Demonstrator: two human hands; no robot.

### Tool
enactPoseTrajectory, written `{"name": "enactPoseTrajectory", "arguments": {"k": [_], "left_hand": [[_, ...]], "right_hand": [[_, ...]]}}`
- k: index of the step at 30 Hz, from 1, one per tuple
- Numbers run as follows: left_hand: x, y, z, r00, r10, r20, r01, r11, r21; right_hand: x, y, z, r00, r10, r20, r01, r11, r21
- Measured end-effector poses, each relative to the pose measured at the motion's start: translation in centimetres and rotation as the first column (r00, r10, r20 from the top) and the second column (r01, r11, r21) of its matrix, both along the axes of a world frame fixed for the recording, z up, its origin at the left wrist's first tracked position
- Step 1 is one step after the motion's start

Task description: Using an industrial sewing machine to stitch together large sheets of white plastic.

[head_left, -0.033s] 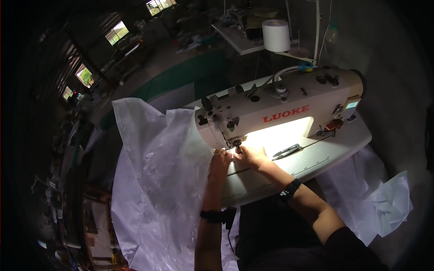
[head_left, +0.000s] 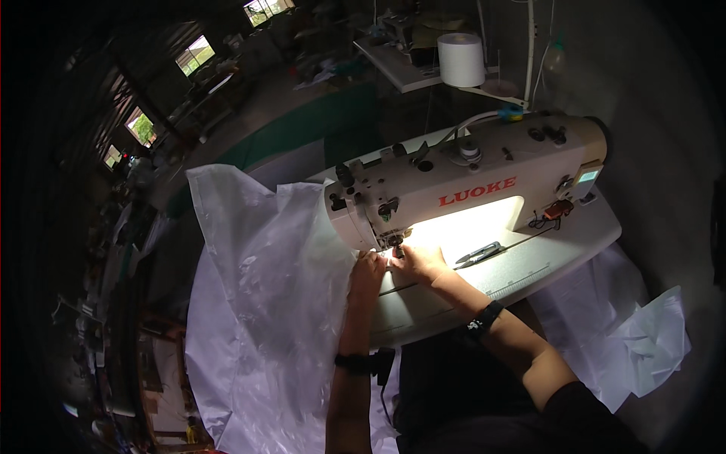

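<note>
A white industrial sewing machine (head_left: 454, 181) stands before me, its lamp lighting the needle area (head_left: 393, 244). Left of its head hangs a large translucent white plastic sheet (head_left: 265, 257), which drops down past the table's edge. My left hand (head_left: 368, 268) is closed, with its fingers pinched on the sheet's edge just in front of the presser foot. Close beside it, my right hand (head_left: 420, 261) has its fingers bent together at the foot's right side. What lies between the right fingertips is hidden by glare and by the hand itself.
Thread snips (head_left: 480, 253) lie on the machine bed (head_left: 412, 310), right of my hand. A red object with a dark cord (head_left: 558, 210) is near the machine's right end. A white thread cone (head_left: 461, 60) stands behind. More white sheeting (head_left: 628, 333) hangs at the right.
</note>
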State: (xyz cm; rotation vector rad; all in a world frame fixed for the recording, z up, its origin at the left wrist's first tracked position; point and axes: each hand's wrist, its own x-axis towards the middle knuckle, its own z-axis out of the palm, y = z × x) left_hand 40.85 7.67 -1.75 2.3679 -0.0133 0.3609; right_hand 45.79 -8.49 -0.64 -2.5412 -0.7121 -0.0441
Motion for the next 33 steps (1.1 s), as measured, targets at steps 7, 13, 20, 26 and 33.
{"name": "enactPoseTrajectory", "arguments": {"k": [7,13,20,26,33], "left_hand": [[-0.7,0.0,0.1,1.000,-0.004,-0.004,0.003,0.995,-0.103],[0.2,0.0,0.9,0.970,0.131,-0.203,-0.131,0.991,0.014],[0.9,0.5,-0.4,0.965,0.212,-0.151,-0.218,0.976,-0.019],[0.9,0.6,-0.5,0.970,0.159,-0.184,-0.182,0.977,-0.115],[1.4,0.0,0.7,0.945,0.228,-0.233,-0.223,0.974,0.049]], "right_hand": [[0.0,-0.3,-0.2,0.998,-0.010,-0.063,0.010,1.000,-0.002],[0.5,0.0,0.0,0.998,-0.059,-0.019,0.060,0.998,0.033],[0.4,0.7,1.8,0.975,-0.088,-0.203,0.081,0.996,-0.046],[0.4,0.6,1.8,0.975,-0.088,-0.202,0.076,0.995,-0.069],[0.9,0.8,1.2,0.979,-0.132,-0.153,0.118,0.988,-0.096]]}}
